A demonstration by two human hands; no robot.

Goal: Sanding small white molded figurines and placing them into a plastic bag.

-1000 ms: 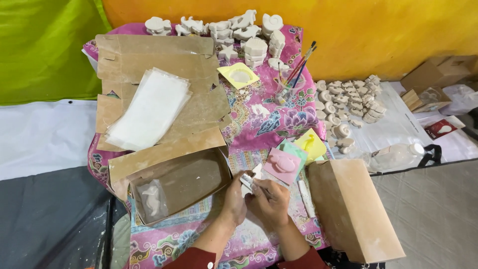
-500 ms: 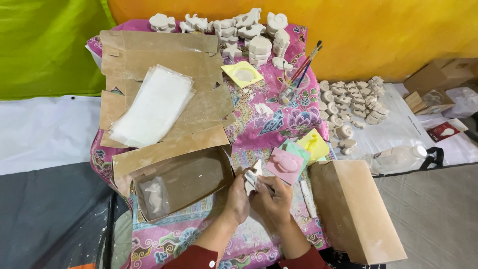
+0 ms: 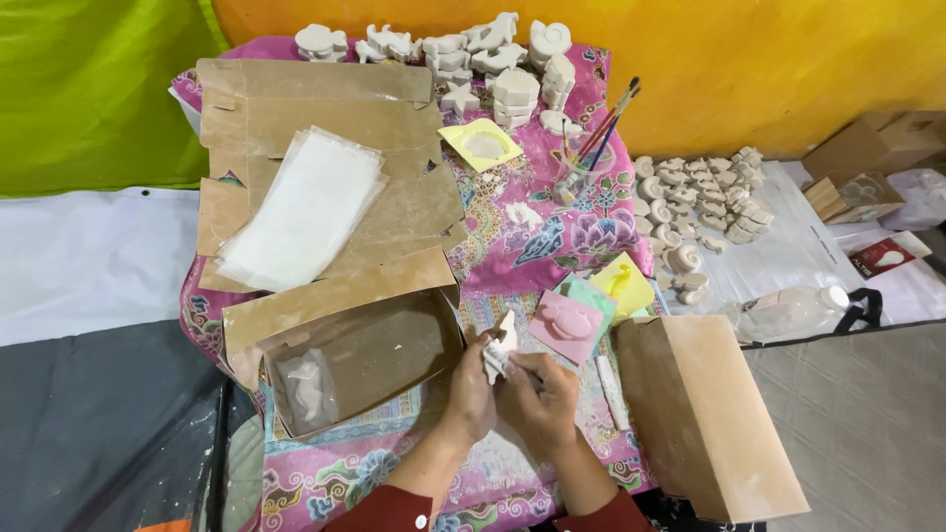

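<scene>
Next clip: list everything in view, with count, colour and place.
figurine: one, white, held in both hands over the table's near edge
open box: one, brown, left of the hands, a bagged white piece inside
flat cardboard: several sheets, brown, table's left half
plastic bags: a stack, clear, on the cardboard
plaster shapes: many, white, table's far edge
moulds: about three, pink, green and yellow, right of the hands
brushes: several, in a clear cup, right of centre
cloth: one, pink patterned, covering the table
small casts: many, white, on white sheet at right
closed box: one, brown, near right
left hand: grips the figurine
right hand: grips the figurine
</scene>
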